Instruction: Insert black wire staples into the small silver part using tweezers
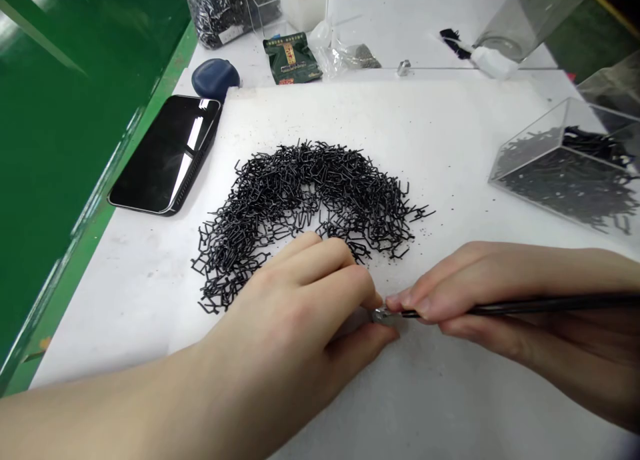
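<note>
A small shiny metal piece [385, 315] is pinched between the thumb and index finger of my left hand [305, 307]. My right hand [505, 290] grips a thin black cord [545, 305], which runs back under the fingers toward the right edge. The cord's tip meets the metal piece, though whether it goes inside cannot be made out. Just beyond my left hand, a heap of short bent black wire pieces [310, 173] lies in an arch on the white work surface [450, 140].
A phone [167, 153] and a dark blue rounded case [215, 78] lie at left. Farther back are a bag of black pieces [220, 10], a green packet [291, 58] and a small metal part [403, 67]. A clear box of black pieces [565, 173] stands at right.
</note>
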`<state>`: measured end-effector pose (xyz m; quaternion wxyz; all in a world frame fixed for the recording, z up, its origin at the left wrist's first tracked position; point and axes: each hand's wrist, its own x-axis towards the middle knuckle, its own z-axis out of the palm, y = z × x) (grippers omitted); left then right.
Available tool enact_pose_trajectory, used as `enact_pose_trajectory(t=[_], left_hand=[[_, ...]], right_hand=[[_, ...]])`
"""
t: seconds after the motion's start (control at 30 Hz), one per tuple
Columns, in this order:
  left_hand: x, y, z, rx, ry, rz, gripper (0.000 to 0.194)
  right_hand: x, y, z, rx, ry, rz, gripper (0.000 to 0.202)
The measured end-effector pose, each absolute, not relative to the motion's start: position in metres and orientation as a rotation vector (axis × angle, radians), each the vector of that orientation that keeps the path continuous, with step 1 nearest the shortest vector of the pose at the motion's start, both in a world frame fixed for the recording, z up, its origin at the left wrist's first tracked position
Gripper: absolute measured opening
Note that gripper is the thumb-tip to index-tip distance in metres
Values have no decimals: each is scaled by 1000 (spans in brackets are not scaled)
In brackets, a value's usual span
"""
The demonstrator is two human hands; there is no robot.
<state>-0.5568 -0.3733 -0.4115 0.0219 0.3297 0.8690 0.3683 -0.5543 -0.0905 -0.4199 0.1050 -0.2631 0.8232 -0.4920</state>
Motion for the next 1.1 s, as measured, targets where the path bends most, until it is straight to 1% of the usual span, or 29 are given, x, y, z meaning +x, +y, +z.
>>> enact_pose_trajectory(t=[0.33,0.57,0.6,0.67,0.73,0.8,0.97,1.07,1.1], left_hand=[[-559,-371,-416,1033,2693,1174,19],[-559,-370,-414,1014,2675,1183,16],[-559,-370,-414,1006,2670,1181,16],[-559,-371,-416,1012,2666,1219,14],[-559,-371,-416,1011,2669,1227,12],[-559,-371,-415,998,2670,1208,10],[-560,-372,-416,991,2658,1221,6],[-559,-373,-419,985,2646,1277,10],[-558,-374,-421,984,2635,1308,13]], right_hand=[[-556,-91,-419,-811,2396,-1464,15],[-554,-95,-419,-706,2381,-1561,12],[-554,-97,-419,-680,2411,-1580,13],[-554,-103,-419,-642,2498,-1585,27],[-555,-110,-418,-638,2586,-1544,36],[-559,-112,-416,-658,2664,-1485,37],[-565,-84,-408,-705,2860,-1304,27],[-567,-54,-406,-812,2939,-1063,14],[-567,-46,-405,-881,2947,-949,20]])
